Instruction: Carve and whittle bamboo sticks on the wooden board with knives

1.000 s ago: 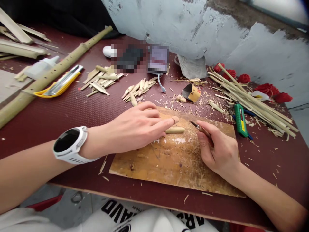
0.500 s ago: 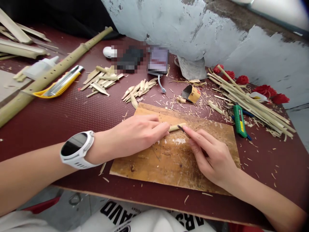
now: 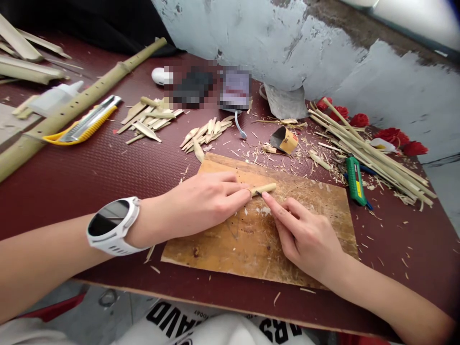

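Observation:
My left hand, with a white watch on its wrist, presses a short bamboo piece down on the worn wooden board. The piece's right end sticks out past my fingertips. My right hand is closed round a small dark blade, index finger stretched along it. The blade's tip touches the near side of the bamboo piece, close to my left fingers. Its handle is hidden inside my right hand.
Beyond the board lie small cut bamboo pieces and a sandpaper scrap. At left are a bamboo flute and a yellow utility knife. Bamboo strips and a green utility knife lie at right, before red flowers.
My right hand has brought the blade leftward along the bamboo piece, from near its right end to beside my left fingertips. My left hand stays in place.

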The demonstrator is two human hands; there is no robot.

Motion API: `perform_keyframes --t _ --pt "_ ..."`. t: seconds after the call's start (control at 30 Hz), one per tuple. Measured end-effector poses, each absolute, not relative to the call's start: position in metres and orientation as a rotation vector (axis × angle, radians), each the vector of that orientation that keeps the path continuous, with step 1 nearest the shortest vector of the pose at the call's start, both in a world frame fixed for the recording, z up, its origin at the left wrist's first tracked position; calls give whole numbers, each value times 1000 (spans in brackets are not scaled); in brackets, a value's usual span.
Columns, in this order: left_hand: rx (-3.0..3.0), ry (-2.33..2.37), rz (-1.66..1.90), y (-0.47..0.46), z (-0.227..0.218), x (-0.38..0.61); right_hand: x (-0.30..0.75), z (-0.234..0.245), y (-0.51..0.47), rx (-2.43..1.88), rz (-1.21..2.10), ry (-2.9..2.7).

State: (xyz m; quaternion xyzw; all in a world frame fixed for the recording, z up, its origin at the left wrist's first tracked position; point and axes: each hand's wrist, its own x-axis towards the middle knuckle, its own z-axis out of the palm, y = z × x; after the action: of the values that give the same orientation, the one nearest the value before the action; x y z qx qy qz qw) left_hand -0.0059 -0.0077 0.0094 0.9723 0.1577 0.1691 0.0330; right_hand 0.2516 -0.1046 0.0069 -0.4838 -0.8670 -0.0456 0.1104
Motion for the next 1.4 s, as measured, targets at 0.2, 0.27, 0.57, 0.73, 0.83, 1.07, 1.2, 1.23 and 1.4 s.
perform_keyframes --t 0.2,0.27,0.57,0.73,0.83,1.07,1.2,1.23,1.4 --pt "3135 403 611 -13 14 -3 241 8 -113 -1436 -384 -2597" --pt "3201 413 647 -17 14 -1 238 9 -116 -1454 -423 -2617" --pt "3351 450 684 -28 13 6 232 13 -116 -1490 -381 -2618" --pt "3348 465 700 -29 12 8 230 10 -117 -1492 -381 -2627" --pt "3327 483 681 -29 11 9 230 10 -117 -1491 -385 -2639" --pt "3279 519 629 -29 11 9 231 11 -117 -1491 -385 -2672" --pt "3228 596 608 -24 9 9 231 13 -118 -1473 -355 -2680" --pt "3213 605 607 -23 7 9 231 13 -119 -1473 -354 -2678" --pt "3194 595 632 -21 2 7 234 8 -117 -1489 -336 -2613"
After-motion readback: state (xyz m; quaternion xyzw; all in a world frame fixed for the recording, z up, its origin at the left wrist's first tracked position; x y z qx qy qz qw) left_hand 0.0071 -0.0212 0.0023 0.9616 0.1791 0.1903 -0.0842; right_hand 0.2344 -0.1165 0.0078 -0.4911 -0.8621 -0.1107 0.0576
